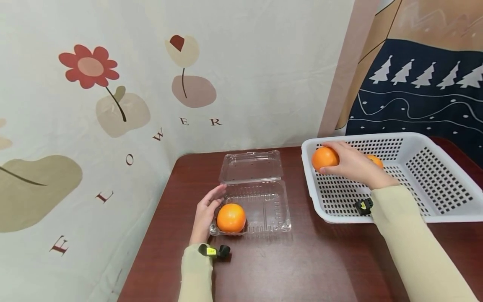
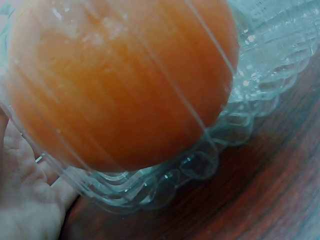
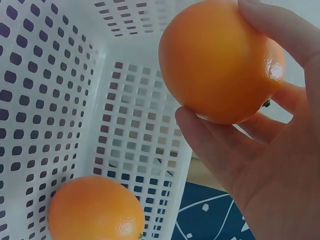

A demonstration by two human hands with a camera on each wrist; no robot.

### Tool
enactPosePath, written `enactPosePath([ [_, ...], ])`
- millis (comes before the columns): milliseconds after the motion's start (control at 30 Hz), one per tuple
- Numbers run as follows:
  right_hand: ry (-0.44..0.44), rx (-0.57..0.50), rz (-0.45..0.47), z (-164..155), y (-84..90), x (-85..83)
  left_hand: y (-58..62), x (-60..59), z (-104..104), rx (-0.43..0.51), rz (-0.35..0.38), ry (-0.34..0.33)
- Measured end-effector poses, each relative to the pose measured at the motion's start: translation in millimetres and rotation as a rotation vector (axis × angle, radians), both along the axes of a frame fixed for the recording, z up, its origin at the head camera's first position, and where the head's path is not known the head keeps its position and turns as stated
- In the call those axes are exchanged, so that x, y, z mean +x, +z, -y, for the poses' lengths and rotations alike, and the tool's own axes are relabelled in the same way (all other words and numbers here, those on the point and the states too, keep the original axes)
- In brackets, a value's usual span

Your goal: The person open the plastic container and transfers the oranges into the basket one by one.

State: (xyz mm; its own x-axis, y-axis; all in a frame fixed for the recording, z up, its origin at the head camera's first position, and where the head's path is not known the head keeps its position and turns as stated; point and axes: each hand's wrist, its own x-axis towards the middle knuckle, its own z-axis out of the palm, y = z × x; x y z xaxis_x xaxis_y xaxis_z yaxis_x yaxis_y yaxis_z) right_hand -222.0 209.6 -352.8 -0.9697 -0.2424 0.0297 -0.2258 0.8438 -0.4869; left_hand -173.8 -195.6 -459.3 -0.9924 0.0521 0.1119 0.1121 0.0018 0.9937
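Note:
A clear plastic clamshell box (image 1: 264, 209) lies with its lid folded back on the dark wooden table. One orange (image 1: 231, 217) sits in its left half, filling the left wrist view (image 2: 120, 80) behind the ribbed wall of the box (image 2: 240, 115). My left hand (image 1: 206, 212) rests with straight fingers against the box's left side. My right hand (image 1: 349, 163) grips a second orange (image 1: 324, 158) (image 3: 220, 62) above the left end of the white perforated basket (image 1: 426, 167). A third orange (image 3: 95, 210) lies on the basket floor (image 3: 45, 100), mostly hidden behind my hand in the head view.
The table (image 1: 302, 264) abuts a flower-print cloth wall (image 1: 113, 105) on the left and at the back. The basket takes up the right side, and a dark blue cloth with white trees (image 1: 422, 92) hangs behind it. A small band sits on each wrist.

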Motion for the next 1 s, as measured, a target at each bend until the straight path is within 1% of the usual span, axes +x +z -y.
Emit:
enactPosePath([
  [267,0.002,0.019,0.012,0.5,-0.3,-0.3,0.0,0.9,1.6,0.001,0.005,0.000],
  [500,0.000,0.044,0.031,1.8,-1.4,-0.6,0.5,-1.1,2.8,-0.001,-0.009,-0.005],
  [767,0.009,0.081,0.049,1.2,-4.0,-2.1,-1.9,-1.3,3.1,0.006,-0.004,-0.011],
  [1000,0.010,0.106,0.056,-2.2,-5.6,-2.7,-2.5,-0.6,3.5,0.000,-0.020,-0.018],
])
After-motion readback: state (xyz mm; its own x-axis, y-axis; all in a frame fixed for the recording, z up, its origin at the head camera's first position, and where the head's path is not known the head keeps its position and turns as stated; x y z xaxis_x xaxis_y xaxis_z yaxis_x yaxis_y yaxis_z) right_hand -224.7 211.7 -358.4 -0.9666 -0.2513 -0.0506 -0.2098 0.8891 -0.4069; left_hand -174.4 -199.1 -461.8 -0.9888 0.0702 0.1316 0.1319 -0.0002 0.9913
